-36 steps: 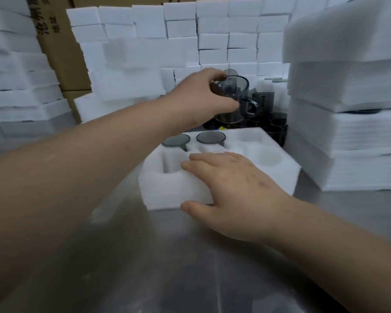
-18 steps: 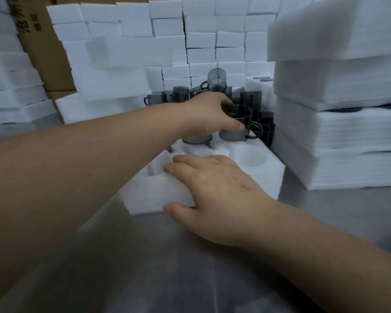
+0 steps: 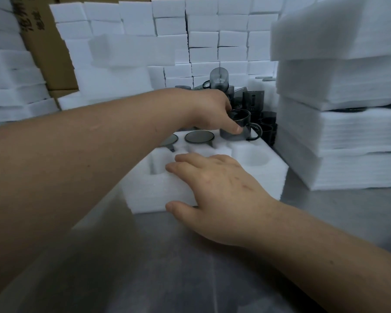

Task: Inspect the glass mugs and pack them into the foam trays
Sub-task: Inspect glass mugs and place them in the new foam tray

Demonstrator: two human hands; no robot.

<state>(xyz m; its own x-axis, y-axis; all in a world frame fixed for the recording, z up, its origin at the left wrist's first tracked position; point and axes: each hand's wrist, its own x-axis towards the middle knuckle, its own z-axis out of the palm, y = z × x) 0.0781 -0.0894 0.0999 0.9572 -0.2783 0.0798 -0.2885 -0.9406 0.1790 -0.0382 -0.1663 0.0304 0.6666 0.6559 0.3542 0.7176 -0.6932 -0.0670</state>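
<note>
The left hand [image 3: 210, 111] grips the glass mug [image 3: 243, 122] upright at the far-right corner of the foam tray [image 3: 158, 193], handle pointing rightward. The right hand [image 3: 212, 186] rests flat on the tray.

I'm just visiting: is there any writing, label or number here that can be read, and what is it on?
Cardboard box, top left: dark printed characters, tilted and cut by the frame edge, too blurred to read.
Foam tray and glass mugs: no writing visible.

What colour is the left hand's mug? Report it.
The mug is smoky dark grey; head view.
</note>
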